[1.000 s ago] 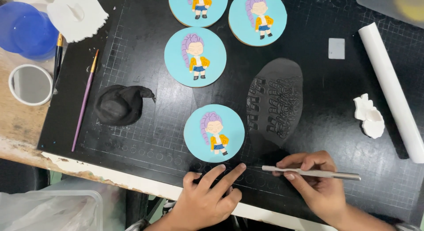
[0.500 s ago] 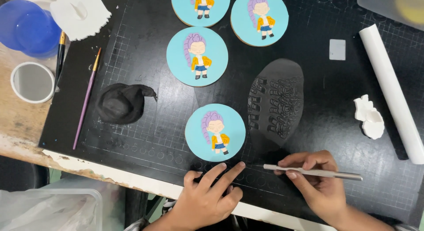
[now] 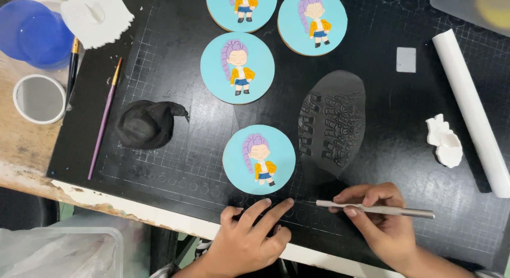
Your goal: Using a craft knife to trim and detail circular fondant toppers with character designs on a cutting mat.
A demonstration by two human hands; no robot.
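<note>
Overhead: white cup (image 3: pixel 39 99) and blue tub (image 3: pixel 33 32) at far left of bench (image 3: pixel 26 150), contents unclear. Round blue cookie (image 3: pixel 258 159) on black cutting mat (image 3: pixel 175 156), embossed black sheet (image 3: pixel 332 124) just beside. Right hand (image 3: pixel 380 225) clenched around metal tool (image 3: pixel 374 209); left hand (image 3: pixel 249 238) released, fingers spread flat on mat below cookie.

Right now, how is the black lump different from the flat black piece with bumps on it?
The black fondant lump is bunched up, smooth and small; the rolled black fondant sheet is flat, long and larger. The lump shows no pattern, while the sheet is pressed with rows of raised shapes. The lump lies left of the nearest round blue cookie, the sheet right of it. Both are black and lie on the cutting mat.
</note>
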